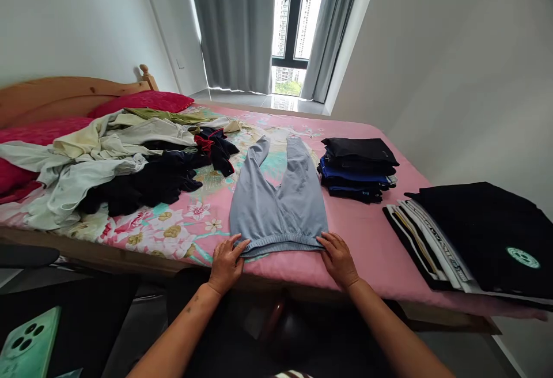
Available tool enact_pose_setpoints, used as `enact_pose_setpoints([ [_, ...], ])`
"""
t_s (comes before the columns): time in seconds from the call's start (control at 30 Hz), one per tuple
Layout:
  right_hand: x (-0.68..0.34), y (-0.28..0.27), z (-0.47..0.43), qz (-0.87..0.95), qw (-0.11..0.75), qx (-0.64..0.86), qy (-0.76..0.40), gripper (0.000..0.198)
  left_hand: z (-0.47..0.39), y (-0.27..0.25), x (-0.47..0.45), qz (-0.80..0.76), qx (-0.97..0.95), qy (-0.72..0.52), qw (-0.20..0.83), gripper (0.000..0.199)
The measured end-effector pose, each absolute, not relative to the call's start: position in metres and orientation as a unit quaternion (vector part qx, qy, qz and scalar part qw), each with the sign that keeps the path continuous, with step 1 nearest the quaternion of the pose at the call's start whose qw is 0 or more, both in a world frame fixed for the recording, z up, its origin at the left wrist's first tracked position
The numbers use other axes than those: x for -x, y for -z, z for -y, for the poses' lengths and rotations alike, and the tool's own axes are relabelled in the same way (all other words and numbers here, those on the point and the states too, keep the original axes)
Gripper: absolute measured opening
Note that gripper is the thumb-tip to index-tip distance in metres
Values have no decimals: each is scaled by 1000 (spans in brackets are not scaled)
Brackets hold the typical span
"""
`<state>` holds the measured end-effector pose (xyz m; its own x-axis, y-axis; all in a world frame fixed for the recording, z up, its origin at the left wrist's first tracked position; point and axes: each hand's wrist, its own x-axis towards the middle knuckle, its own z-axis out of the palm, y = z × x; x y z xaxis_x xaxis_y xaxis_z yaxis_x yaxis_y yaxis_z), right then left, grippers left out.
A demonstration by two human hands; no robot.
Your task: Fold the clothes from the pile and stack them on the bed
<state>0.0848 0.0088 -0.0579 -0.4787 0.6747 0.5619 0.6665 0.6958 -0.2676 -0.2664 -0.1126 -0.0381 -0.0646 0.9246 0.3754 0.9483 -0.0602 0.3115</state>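
Observation:
Light blue-grey trousers [276,208] lie spread on the bed, their elastic waistband toward me and both legs pointing to the window. At the waistband's left corner, my left hand [227,260] pinches the fabric between thumb and fingers. My right hand [339,257] is closed on the opposite corner in the same way. The waistband sits close to the bed's front edge, and its opening gapes slightly between my hands.
A loose heap of clothes [125,153] covers the bed's left side, before red pillows [142,101]. On the right stand a stack of folded dark garments [358,165] and a larger folded stack [479,234]. A green phone [30,340] lies at lower left.

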Motion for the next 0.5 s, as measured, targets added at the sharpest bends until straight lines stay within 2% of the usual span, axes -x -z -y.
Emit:
enact_pose_setpoints([
  [0.27,-91,61,19,858,342,382,-28,27,133,34,275,656,723,218,-4,41],
  [0.4,-97,70,51,851,345,395,-32,30,160,36,275,652,733,193,-4,47],
  [0.5,-95,77,64,819,389,419,-38,35,168,29,260,671,719,179,14,50],
])
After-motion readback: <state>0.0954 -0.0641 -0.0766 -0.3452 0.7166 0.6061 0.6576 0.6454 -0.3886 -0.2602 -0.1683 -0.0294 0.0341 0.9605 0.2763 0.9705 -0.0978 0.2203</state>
